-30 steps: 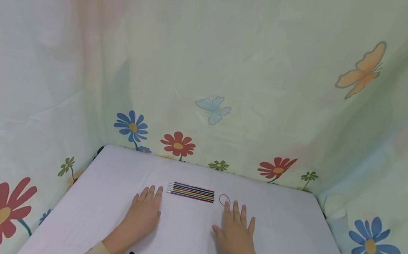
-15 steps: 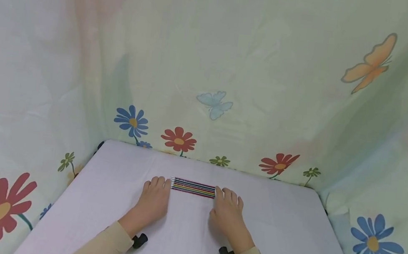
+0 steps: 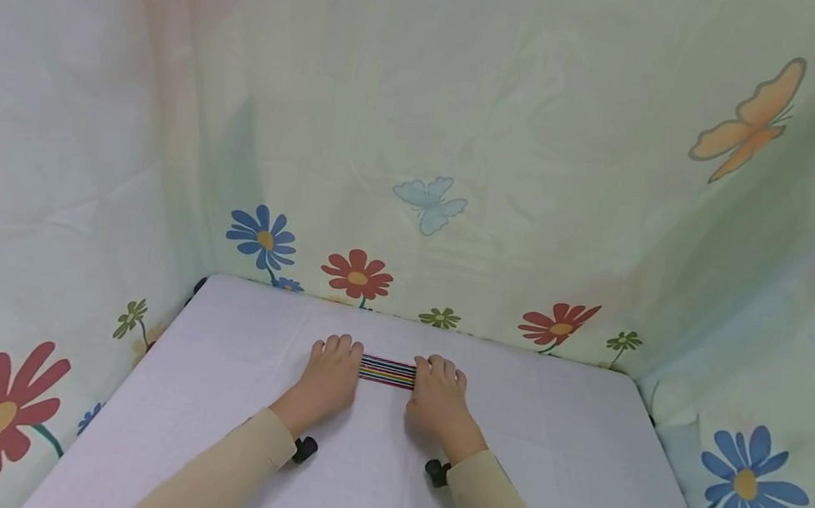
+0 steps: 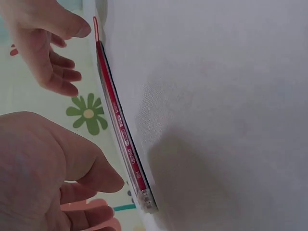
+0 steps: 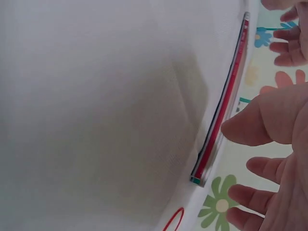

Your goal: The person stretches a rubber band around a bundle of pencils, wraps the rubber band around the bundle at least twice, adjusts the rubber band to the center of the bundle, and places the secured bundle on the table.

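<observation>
A flat row of several coloured pencils [image 3: 387, 372] lies side by side on the white table. In the head view my left hand [image 3: 330, 378] covers its left end and my right hand [image 3: 438, 396] its right end. Both wrist views show the row edge-on, a red pencil [image 4: 120, 122] facing me. My left thumb [image 4: 103, 175] hovers beside the row, fingers loosely bent. The right thumb [image 5: 245, 127] is close by the pencils, its fingers also loosely bent and holding nothing. A thin red loop [image 5: 175, 220] lies past the row's right end; in the head view it is hidden.
The white tabletop [image 3: 366, 484] stretches around both hands. Behind and beside it hangs a pale curtain [image 3: 527, 133] printed with flowers and butterflies. A black wrist camera [image 3: 305, 449] sits under the left wrist, another [image 3: 437, 473] under the right.
Both hands have moved forward and inward, from lying flat beside the pencils to over the row's two ends, with their fingers now bent. The red loop has become covered in the head view.
</observation>
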`<move>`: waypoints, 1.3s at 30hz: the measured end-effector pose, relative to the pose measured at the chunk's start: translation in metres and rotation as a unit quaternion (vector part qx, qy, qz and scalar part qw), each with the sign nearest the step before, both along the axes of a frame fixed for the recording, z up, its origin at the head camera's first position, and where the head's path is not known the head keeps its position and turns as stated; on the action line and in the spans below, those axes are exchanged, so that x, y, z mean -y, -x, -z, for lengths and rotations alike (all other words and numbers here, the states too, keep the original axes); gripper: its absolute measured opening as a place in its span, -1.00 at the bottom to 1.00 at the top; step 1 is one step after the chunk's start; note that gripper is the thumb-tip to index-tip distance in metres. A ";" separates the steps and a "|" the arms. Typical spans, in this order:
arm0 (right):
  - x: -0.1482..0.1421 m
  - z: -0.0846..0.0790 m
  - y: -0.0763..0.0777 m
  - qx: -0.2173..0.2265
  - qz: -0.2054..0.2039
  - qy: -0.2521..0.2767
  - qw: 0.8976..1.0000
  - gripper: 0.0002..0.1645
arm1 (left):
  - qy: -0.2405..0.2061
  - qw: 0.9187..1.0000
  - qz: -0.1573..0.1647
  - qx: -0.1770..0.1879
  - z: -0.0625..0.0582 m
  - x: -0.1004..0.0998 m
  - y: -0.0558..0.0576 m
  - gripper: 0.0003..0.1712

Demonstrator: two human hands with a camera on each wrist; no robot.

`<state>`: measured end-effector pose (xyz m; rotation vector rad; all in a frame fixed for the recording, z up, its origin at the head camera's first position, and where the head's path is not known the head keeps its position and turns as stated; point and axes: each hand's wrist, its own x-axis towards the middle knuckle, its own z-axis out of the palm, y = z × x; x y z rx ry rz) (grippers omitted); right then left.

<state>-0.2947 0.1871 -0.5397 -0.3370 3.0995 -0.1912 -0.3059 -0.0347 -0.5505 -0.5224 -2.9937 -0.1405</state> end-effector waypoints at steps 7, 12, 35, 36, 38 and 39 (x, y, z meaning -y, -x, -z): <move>0.006 0.006 0.015 0.021 -0.016 -0.021 0.999 -0.30 | 0.018 1.000 0.004 0.021 0.005 -0.007 0.017 -0.44; 0.009 0.010 0.021 0.024 -0.012 -0.032 0.999 -0.32 | 0.009 0.999 0.002 0.043 0.010 -0.010 0.024 -0.52; 0.008 0.019 0.033 0.039 0.001 -0.018 0.999 -0.46 | -0.005 0.997 -0.022 0.076 0.012 -0.018 0.032 -0.62; 0.008 0.019 0.033 0.043 0.001 -0.015 0.999 -0.47 | -0.005 0.997 -0.023 0.075 0.011 -0.018 0.031 -0.63; 0.009 0.018 0.034 0.050 0.001 -0.017 0.999 -0.48 | -0.005 0.997 -0.026 0.073 0.010 -0.019 0.031 -0.66; 0.009 0.018 0.034 0.053 0.001 -0.019 0.998 -0.47 | -0.004 0.997 -0.028 0.073 0.010 -0.019 0.031 -0.67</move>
